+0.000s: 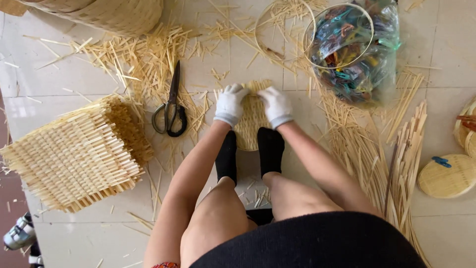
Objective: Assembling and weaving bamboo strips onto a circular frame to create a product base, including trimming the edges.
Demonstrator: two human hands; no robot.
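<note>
1. Floor (pixel 44 84) – pale square tiles, littered with bamboo offcuts (pixel 144 54).
2. Black-handled scissors (pixel 171 106) lie among the offcuts.
3. Stack of square woven mats (pixel 74 156) at left.
4. Round woven mat (pixel 250 124) at centre, pinned under two black-socked feet.
5. Clear bag of coloured clips (pixel 354 54) upper right.
6. Long bamboo strips (pixel 396 159) at right – round woven lid (pixel 446 176) just beyond them.

The woven mat (pixel 252 119) is partly hidden under both gloved hands and the socked feet (pixel 270 149); the basket (pixel 106 15) at upper left and a round lid (pixel 466 129) at right are cut off by the frame's edge
</note>
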